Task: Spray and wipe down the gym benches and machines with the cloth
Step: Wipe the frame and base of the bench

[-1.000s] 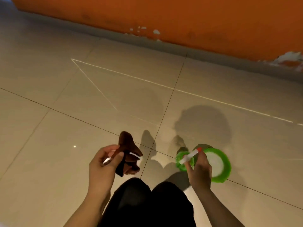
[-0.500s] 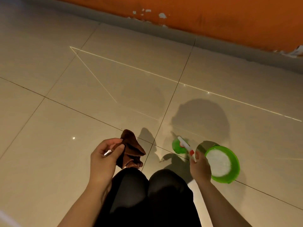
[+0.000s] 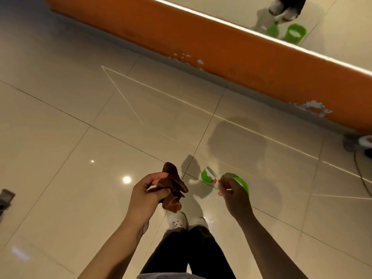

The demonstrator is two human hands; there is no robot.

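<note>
Tiled floor (image 3: 70, 178) fills the view, orange wall (image 3: 221, 49) with a mirror above it at the back; no bench or machine in sight, so you're at the gear-up step, not wiping yet. You're standing, shoes (image 3: 178, 221) together, both arms out in front. Green bowl (image 3: 242, 183) sits on the floor just past your right hand, mostly hidden by it; a smaller green lid-like thing (image 3: 206, 176) lies just beside it. Left hand (image 3: 147, 196) has its fingers closed around the brown cloth (image 3: 173, 188), bunched, ends sticking up and hanging down. Right hand (image 3: 233, 195) pinches something small and white with a red tip (image 3: 212, 176), looks like a spray nozzle or tube; can't tell for sure, the bottle body isn't visible. To do this well: get a full grip on the sprayer rather than a fingertip pinch, and point the tip away from you. Shake the cloth out flat or fold it to a pad so you have a clean face to wipe with. Mind the bowl at your feet when you step off; the glossy tile likely gets slick if it spills. There's also a cable (image 3: 360, 174) on the floor at right.
</note>
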